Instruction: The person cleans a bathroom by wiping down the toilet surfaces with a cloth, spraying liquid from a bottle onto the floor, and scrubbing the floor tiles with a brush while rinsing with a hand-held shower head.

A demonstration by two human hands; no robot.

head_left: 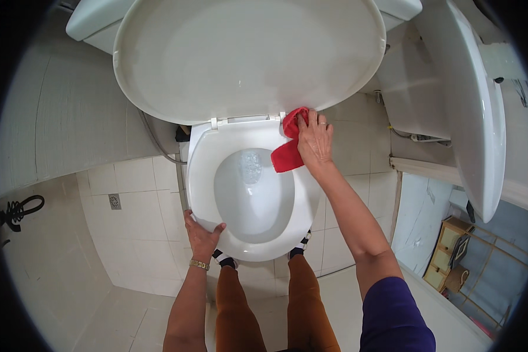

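Observation:
A white toilet with its lid [246, 64] raised stands in front of me, water showing in the bowl [255, 205]. My right hand [315, 141] presses a red cloth [287, 156] to the far right of the toilet seat [205, 176], close to the hinge. Part of the cloth hangs down over the seat's inner edge, and the rest is bunched under my fingers. At the near left, my left hand [203, 236] grips the rim of the seat, thumb on top and fingers around the outer side. A watch is on that wrist.
A white washbasin [475, 111] juts out at the right. On the left, a grey hose [154, 138] runs down beside the toilet, and a floor drain [115, 202] sits in the tiles. My feet stand on either side of the toilet's front.

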